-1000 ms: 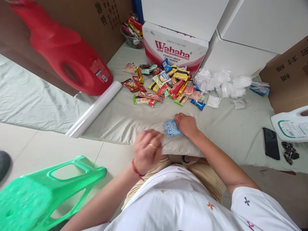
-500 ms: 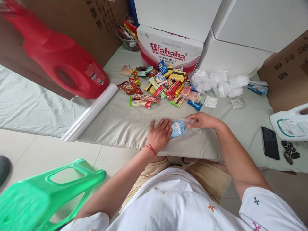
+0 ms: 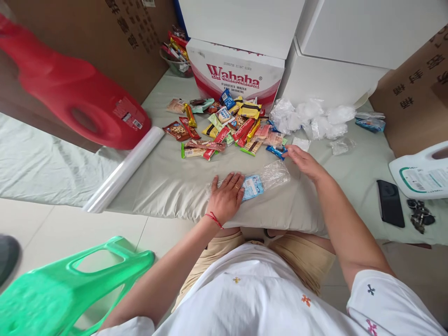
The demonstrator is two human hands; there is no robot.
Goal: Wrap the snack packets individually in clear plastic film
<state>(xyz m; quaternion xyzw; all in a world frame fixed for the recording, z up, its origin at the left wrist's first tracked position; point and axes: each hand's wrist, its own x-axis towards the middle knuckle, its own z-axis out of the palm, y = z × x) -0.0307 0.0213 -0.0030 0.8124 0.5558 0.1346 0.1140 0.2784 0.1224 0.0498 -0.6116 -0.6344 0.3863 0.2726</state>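
My left hand [image 3: 227,196] lies flat, fingers stretched, on clear plastic beside a light-blue packet [image 3: 252,187]. A crinkled clear plastic bag [image 3: 276,174] extends from the packet toward the right; its left part is under my palm. My right hand [image 3: 304,162] is off the bag, its fingers extended at the right end of a small dark-blue snack wrapper [image 3: 276,151]. Whether the fingertips touch that wrapper I cannot tell. Behind them is a heap of wrapped snacks [image 3: 250,110] in yellow, red, green and blue.
A plastic film roll [image 3: 124,169] and red jug [image 3: 94,100] are at left. Crumpled clear bags [image 3: 313,116] lie back right, before white boxes [image 3: 339,79] and a Wahaba carton [image 3: 238,70]. A phone [image 3: 390,203], keys [image 3: 421,215] and white jug [image 3: 422,175] sit right; a green stool [image 3: 70,284] stands lower left.
My right hand has let go of the clear bag's right end and moved up to the dark-blue wrapper. The left hand stays pressed on the plastic. The whole view has shifted slightly.
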